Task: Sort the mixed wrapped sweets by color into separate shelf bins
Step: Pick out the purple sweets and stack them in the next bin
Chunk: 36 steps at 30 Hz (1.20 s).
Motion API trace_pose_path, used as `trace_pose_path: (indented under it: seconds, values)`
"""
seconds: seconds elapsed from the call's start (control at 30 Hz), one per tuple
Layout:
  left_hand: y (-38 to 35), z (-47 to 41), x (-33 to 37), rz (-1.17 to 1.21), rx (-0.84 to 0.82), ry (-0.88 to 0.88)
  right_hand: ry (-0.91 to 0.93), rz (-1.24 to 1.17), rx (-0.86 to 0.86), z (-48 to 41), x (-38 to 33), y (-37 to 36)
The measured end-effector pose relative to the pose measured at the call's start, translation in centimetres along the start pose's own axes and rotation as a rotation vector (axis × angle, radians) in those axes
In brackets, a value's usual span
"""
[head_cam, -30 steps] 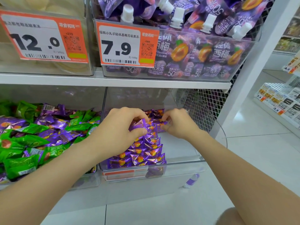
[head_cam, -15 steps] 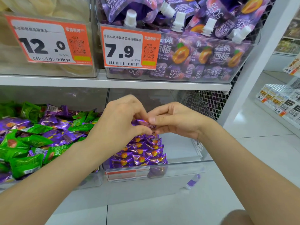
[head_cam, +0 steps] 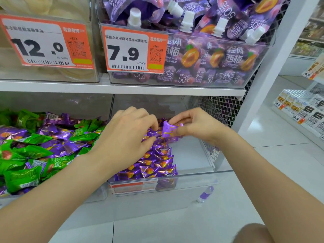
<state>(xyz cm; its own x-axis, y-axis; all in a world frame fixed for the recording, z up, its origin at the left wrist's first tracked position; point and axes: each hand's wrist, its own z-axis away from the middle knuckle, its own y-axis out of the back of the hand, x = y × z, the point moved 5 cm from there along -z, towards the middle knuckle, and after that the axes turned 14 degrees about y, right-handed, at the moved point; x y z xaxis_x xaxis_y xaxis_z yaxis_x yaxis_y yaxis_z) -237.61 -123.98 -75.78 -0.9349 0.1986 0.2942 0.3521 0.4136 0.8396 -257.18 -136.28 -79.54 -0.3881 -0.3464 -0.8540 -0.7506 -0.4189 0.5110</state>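
Below the orange "7.9" tag (head_cam: 135,50), pinches a purple sweet (head_cam: 169,129) in right hand (head_cam: 198,125); curls left hand (head_cam: 128,135) onto purple sweets pile (head_cam: 157,162) (grip unclear).

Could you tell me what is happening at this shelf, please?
A person is sorting wrapped sweets by color. The right hand pinches a single purple sweet above the right bin, which holds only rows of purple sweets. The left hand is curled over that pile; whether it grips one is unclear. The left bin holds mixed green and purple sweets, not yet sorted.
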Motion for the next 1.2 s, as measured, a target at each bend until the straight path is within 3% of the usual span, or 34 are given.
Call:
trace_pose_path:
  seconds: [0.07,0.13,0.3,0.57,1.03,1.2]
  values:
    - [-0.1,0.2,-0.6,-0.076,0.000,0.050,0.056,0.244,0.102,-0.1,1.4,1.2]
    - [-0.3,0.4,-1.3,-0.126,-0.035,0.128,0.068,0.421,0.080,-0.1,2.6,1.4]
    - [-1.1,0.7,-1.9,-0.180,-0.139,0.186,0.071,0.591,-0.031,-0.4,4.2,0.4]
    - [-1.2,0.7,-2.3,-0.185,-0.159,0.189,0.145,0.655,-0.158,-0.7,4.1,-1.3]
    - [-0.8,0.9,-2.2,-0.123,-0.205,0.159,0.086,0.719,-0.053,-1.2,4.5,-1.9]
    - [0.2,1.5,-2.7,-0.064,-0.136,0.175,0.124,0.804,-0.013,-1.3,2.2,-1.6]
